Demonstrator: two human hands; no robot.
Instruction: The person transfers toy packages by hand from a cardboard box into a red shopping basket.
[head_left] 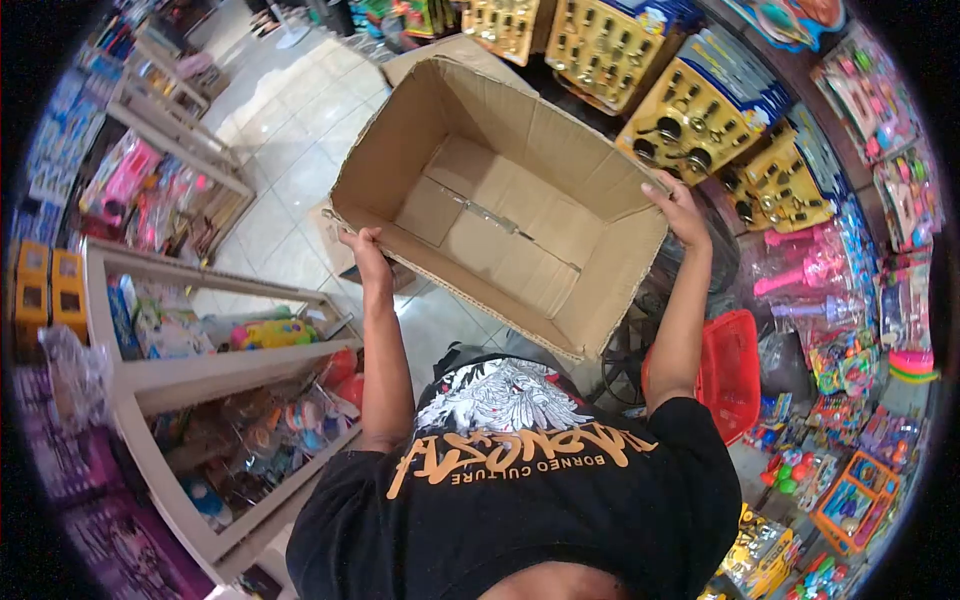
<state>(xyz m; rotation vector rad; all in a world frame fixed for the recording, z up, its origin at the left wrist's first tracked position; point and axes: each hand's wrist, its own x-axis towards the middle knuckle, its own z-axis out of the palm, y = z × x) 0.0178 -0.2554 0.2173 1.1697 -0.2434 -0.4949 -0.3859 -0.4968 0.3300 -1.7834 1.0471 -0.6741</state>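
A big cardboard box (pixel 490 190) with its top open is tilted so that I look down into its bare inside. A strip of clear tape runs along the seam of its bottom. My left hand (pixel 370 257) is closed on the box's near left edge, the thumb over the rim. My right hand (pixel 682 210) grips the right edge near its far corner. Most of the fingers of both hands are hidden behind the cardboard walls.
Another cardboard box (pixel 455 52) is partly hidden beyond mine. Wooden shelving (pixel 130 378) with packaged toys stands on the left. A red plastic basket (pixel 727 375) is by my right arm. Carded toy sets (pixel 690 105) hang along the right. Tiled floor (pixel 290 130) shows at the far left.
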